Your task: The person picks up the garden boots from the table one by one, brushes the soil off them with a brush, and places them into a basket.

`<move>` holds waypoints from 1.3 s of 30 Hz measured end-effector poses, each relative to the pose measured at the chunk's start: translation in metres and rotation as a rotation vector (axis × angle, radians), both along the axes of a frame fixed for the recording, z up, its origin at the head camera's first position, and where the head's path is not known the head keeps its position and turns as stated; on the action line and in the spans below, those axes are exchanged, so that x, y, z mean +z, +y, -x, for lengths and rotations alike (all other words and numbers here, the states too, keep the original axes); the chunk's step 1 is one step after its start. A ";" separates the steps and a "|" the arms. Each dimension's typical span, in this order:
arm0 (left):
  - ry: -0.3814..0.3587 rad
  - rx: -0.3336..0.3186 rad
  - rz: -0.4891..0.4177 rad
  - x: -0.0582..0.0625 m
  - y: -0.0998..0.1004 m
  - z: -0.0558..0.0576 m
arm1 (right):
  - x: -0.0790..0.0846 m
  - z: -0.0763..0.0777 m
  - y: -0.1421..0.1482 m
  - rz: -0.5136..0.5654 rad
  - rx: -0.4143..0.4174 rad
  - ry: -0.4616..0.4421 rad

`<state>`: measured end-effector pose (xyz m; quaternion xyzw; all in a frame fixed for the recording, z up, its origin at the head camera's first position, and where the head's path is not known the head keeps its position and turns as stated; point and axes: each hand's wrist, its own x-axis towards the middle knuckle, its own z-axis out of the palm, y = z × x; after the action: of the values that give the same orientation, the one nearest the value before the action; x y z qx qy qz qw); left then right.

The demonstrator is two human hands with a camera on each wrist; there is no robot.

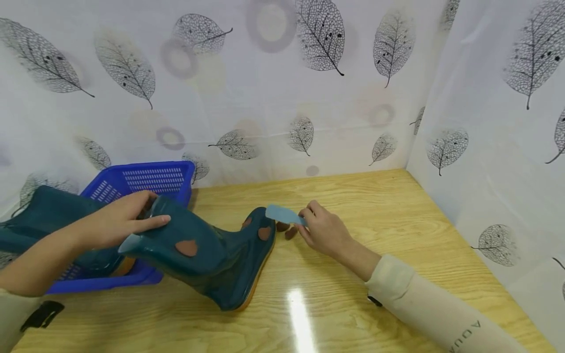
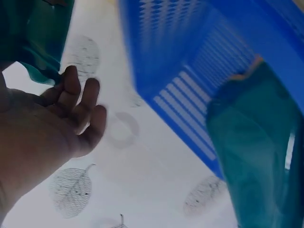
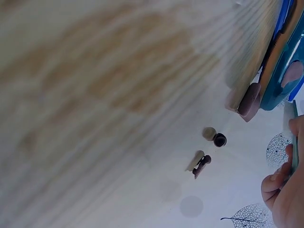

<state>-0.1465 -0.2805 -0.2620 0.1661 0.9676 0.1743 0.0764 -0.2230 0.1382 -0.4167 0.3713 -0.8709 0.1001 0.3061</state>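
Observation:
My left hand grips a dark teal rubber boot by the top of its shaft, thumb on the outside. The boot is tilted, its orange-edged sole towards the right and its foot at the table. Brown patches stick to its shaft and foot. In my right hand, a pale blue flat scraper is pinched between thumb and fingers, its blade overlapping the boot's foot in the head view. Brown lumps lie beside the boot, under the scraper. The right wrist view shows small dark bits on the table.
On the left stands a blue plastic basket with slotted walls. A second teal boot leans in it, its shaft sticking out to the left. Leaf-patterned white sheeting bounds the wooden table at the back and right.

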 end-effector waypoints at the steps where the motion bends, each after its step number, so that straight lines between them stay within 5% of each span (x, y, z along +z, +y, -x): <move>1: 0.033 -0.010 0.045 -0.003 -0.003 0.001 | 0.000 0.000 0.000 -0.006 0.003 0.002; 7: 0.201 -0.037 0.321 -0.026 -0.021 0.007 | -0.001 0.000 0.000 -0.019 0.020 0.004; 11: 0.267 -0.104 0.399 -0.046 -0.033 0.009 | -0.004 0.001 0.001 -0.021 0.021 0.007; 16: 0.170 -0.102 0.182 -0.053 -0.043 0.008 | -0.006 0.003 0.002 -0.028 0.027 0.011; 21: 0.077 -0.147 -0.043 -0.027 -0.035 0.002 | -0.006 0.002 0.000 -0.027 0.034 0.004; 24: 0.006 -0.144 -0.067 -0.010 -0.024 -0.006 | -0.006 0.002 0.000 -0.029 0.036 0.008; 27: 0.036 -0.140 0.077 0.001 -0.008 -0.016 | -0.005 0.002 0.000 -0.027 0.036 0.022; 32: 0.175 -0.161 0.443 -0.002 0.012 -0.034 | -0.005 0.002 0.000 -0.023 0.039 0.034; 39: 0.225 -0.200 0.510 -0.021 0.015 -0.040 | -0.006 0.000 0.001 -0.010 0.051 0.012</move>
<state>-0.1065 -0.2655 -0.2827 0.2541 0.9614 -0.1024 0.0246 -0.2226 0.1389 -0.4223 0.3952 -0.8598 0.1013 0.3071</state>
